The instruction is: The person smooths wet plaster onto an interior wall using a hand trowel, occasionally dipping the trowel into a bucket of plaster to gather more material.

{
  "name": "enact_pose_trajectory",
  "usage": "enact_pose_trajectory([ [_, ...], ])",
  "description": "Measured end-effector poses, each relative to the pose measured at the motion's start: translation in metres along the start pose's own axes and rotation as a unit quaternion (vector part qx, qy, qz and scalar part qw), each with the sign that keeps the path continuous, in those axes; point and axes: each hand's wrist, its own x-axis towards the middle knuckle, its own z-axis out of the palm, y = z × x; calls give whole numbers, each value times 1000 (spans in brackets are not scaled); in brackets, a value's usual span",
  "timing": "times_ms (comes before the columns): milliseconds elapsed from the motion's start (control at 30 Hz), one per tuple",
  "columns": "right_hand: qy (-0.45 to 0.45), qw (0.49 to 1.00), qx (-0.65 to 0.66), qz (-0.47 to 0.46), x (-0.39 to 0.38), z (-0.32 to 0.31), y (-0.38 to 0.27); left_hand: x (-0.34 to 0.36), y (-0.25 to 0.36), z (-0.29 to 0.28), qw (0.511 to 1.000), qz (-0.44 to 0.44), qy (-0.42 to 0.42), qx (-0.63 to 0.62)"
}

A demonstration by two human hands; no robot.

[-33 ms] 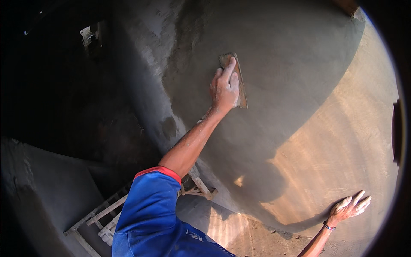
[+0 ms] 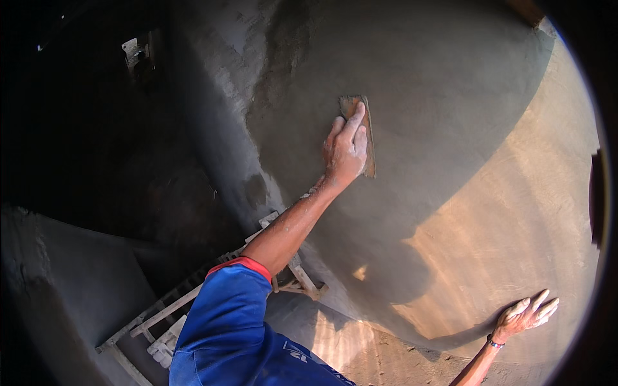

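My left hand point(image 2: 346, 145) grips a flat, mortar-smeared float point(image 2: 369, 151) against the grey plastered wall point(image 2: 438, 83), high in the middle of the head view. My index finger lies along the tool; the grip's underside is hidden. At the lower right, my right hand point(image 2: 524, 314), dusted pale, rests on the sunlit part of the same wall with its fingers spread and holds nothing. A rougher, streaked band of plaster runs down just left of the float.
Wooden scaffold or ladder rails point(image 2: 164, 305) stand below and left of my left arm. A dark recess with a small bright opening point(image 2: 132, 51) fills the upper left. A low grey wall point(image 2: 96, 270) is at lower left, and a sunlit ledge point(image 2: 354, 341) runs along the bottom.
My left hand and the float have moved slightly down and to the right across the plaster. My right hand stays in almost the same spot.
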Motion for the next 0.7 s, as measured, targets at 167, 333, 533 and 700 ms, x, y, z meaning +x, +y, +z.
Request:
enact_pose_trajectory([
  [167, 5, 1000, 9, -13, -1, 4, -4, -73, -87, 3, 994, -90, 56, -7],
  [333, 1, 1000, 9, -24, 3, 3, -4, 53, -121, -31, 979, -162, 103, -65],
  [533, -20, 1000, -5, -8, 0, 5, -7, -11, -141, -17, 984, -157, 74, 27],
  [700, -14, 999, -16, -29, 2, 2, -3, 13, -107, -11, 990, -105, 85, 43],
])
